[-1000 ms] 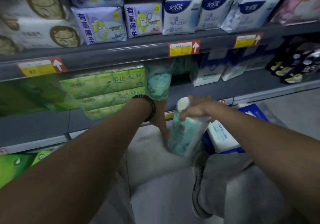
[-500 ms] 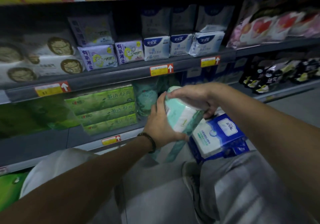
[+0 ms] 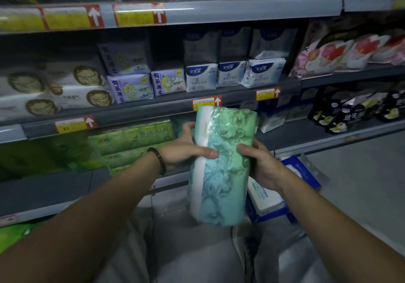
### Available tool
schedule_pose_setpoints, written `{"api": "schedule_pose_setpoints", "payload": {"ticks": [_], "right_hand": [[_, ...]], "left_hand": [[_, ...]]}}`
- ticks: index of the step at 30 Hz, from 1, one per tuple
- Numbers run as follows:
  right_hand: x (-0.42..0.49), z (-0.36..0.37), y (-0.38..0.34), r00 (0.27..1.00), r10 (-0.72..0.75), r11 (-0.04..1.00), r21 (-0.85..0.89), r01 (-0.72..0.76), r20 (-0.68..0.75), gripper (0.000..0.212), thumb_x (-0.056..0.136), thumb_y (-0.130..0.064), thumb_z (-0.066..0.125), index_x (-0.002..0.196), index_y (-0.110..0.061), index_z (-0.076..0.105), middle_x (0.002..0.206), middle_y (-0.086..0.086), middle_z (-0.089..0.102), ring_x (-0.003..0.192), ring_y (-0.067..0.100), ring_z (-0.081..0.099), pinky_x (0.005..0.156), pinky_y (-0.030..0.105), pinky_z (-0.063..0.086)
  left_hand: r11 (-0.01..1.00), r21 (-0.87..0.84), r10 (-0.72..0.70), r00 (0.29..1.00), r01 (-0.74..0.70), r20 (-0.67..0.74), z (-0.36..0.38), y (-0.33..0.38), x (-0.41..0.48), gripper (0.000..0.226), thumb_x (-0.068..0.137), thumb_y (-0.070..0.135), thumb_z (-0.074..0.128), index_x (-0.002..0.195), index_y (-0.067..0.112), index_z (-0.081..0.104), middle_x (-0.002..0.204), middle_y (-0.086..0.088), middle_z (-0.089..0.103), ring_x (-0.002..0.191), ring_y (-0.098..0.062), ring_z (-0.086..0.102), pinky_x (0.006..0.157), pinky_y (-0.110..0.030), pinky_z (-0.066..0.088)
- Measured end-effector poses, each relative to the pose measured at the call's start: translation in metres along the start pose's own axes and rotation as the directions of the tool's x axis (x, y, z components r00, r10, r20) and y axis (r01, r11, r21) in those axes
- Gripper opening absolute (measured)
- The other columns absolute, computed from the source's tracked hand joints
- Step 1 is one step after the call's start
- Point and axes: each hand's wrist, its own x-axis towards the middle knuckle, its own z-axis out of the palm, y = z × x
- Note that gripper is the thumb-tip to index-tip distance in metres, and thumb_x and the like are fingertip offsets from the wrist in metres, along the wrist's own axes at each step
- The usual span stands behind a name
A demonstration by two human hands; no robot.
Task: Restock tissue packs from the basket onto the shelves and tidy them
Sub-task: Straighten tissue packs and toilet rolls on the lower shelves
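A tall teal and green tissue pack (image 3: 221, 164) with a white strip down its left side stands upright in the air in front of the shelves. My left hand (image 3: 186, 147) grips its left edge, thumb across the front. My right hand (image 3: 260, 164) clasps its right edge. Behind it, on the lower shelf (image 3: 306, 136), stacked green tissue packs (image 3: 131, 140) lie to the left. Below my right hand, blue and white tissue packs (image 3: 269, 195) rest in the basket (image 3: 315, 171), which is mostly hidden.
The middle shelf holds white, purple and blue-labelled packs (image 3: 200, 77); pink packs (image 3: 341, 55) and dark packets (image 3: 355, 109) sit to the right. Red and yellow price tags (image 3: 207, 102) line the shelf edges. My knees and one shoe (image 3: 247, 245) are below on the grey floor.
Both hands have lifted the teal pack from near the floor to shelf height and turned its broad face toward me. The view has tilted upward, showing higher shelves.
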Motion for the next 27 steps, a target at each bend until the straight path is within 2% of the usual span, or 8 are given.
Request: {"api": "schedule_pose_setpoints", "payload": {"ticks": [3, 5, 11, 14, 17, 22, 24, 27], "right_hand": [[0.008, 0.002, 0.003, 0.997, 0.007, 1.0, -0.014, -0.008, -0.074, 0.075, 0.071, -0.03, 0.088, 0.14, -0.013, 0.063, 0.13, 0.015, 0.075, 0.119, 0.039, 0.072, 0.105, 0.06, 0.055], [0.013, 0.004, 0.004, 0.983, 0.004, 0.996, -0.086, -0.02, -0.185, 0.078, 0.065, -0.032, 0.092, 0.136, -0.016, 0.063, 0.119, 0.008, 0.08, 0.107, 0.031, 0.078, 0.095, 0.053, 0.062], [0.023, 0.023, 0.021, 0.944, -0.003, 0.992, -0.123, -0.04, -0.331, 0.096, 0.051, -0.048, 0.096, 0.13, -0.023, 0.047, 0.12, 0.005, 0.072, 0.103, 0.025, 0.076, 0.085, 0.047, 0.065], [0.025, 0.019, 0.019, 0.955, 0.055, 0.996, -0.057, -0.074, -0.29, 0.094, 0.054, -0.056, 0.089, 0.13, -0.022, 0.045, 0.13, 0.011, 0.065, 0.112, 0.03, 0.07, 0.097, 0.057, 0.06], [0.023, 0.004, 0.018, 0.973, 0.042, 0.989, -0.131, -0.074, -0.227, 0.101, 0.049, -0.052, 0.091, 0.135, -0.023, 0.046, 0.137, 0.012, 0.064, 0.118, 0.031, 0.067, 0.097, 0.053, 0.058], [0.014, 0.005, 0.029, 0.993, 0.111, 0.991, -0.08, -0.108, 0.038, 0.066, 0.069, -0.025, 0.086, 0.131, -0.024, 0.063, 0.12, 0.004, 0.078, 0.106, 0.026, 0.076, 0.087, 0.045, 0.061], [0.014, 0.008, 0.027, 0.997, 0.079, 0.996, -0.038, -0.078, 0.014, 0.054, 0.072, -0.023, 0.082, 0.124, -0.019, 0.07, 0.113, 0.006, 0.081, 0.101, 0.028, 0.077, 0.088, 0.045, 0.062], [0.02, 0.012, 0.022, 0.988, 0.02, 0.995, -0.096, -0.035, -0.155, 0.07, 0.066, -0.038, 0.093, 0.13, -0.023, 0.068, 0.12, 0.004, 0.08, 0.106, 0.027, 0.078, 0.092, 0.047, 0.062]], "left_hand": [[0.994, -0.1, -0.044, 0.999, 0.043, -0.016, 0.0, -0.004, -0.006, 0.108, 0.064, 0.009, 0.096, 0.147, 0.021, 0.027, 0.127, -0.008, 0.067, 0.102, -0.024, 0.075, 0.082, -0.039, 0.064], [0.999, -0.035, -0.04, 0.997, 0.037, -0.069, 0.007, -0.01, -0.01, 0.097, 0.074, 0.014, 0.09, 0.148, 0.023, 0.028, 0.13, -0.004, 0.065, 0.107, -0.023, 0.074, 0.084, -0.037, 0.064], [0.985, 0.084, 0.168, 0.942, -0.15, -0.291, 0.049, -0.041, 0.004, 0.118, 0.059, 0.012, 0.101, 0.142, 0.022, 0.018, 0.124, 0.02, 0.056, 0.109, 0.012, 0.062, 0.083, -0.01, 0.055], [0.99, 0.013, 0.14, 0.941, -0.143, -0.307, 0.031, -0.043, 0.014, 0.117, 0.051, 0.019, 0.104, 0.14, 0.022, 0.028, 0.125, 0.01, 0.063, 0.117, -0.008, 0.067, 0.096, -0.028, 0.059], [0.986, -0.123, 0.087, 0.981, -0.109, -0.172, 0.003, -0.035, 0.017, 0.113, 0.045, 0.026, 0.105, 0.138, 0.023, 0.041, 0.129, -0.005, 0.07, 0.115, -0.024, 0.072, 0.101, -0.051, 0.057], [0.956, -0.293, 0.052, 0.993, -0.019, 0.103, -0.017, -0.033, 0.013, 0.119, 0.053, 0.03, 0.103, 0.151, 0.015, 0.038, 0.143, -0.021, 0.061, 0.126, -0.041, 0.064, 0.1, -0.05, 0.057], [0.956, -0.294, 0.028, 0.998, -0.012, 0.05, -0.015, -0.032, 0.011, 0.104, 0.065, 0.03, 0.096, 0.151, 0.018, 0.038, 0.141, -0.019, 0.063, 0.119, -0.037, 0.069, 0.093, -0.046, 0.061], [0.987, -0.152, 0.017, 0.985, -0.044, -0.171, 0.001, -0.029, 0.008, 0.078, 0.08, 0.038, 0.084, 0.146, 0.022, 0.046, 0.122, -0.007, 0.073, 0.089, -0.015, 0.079, 0.068, -0.029, 0.064]]}}
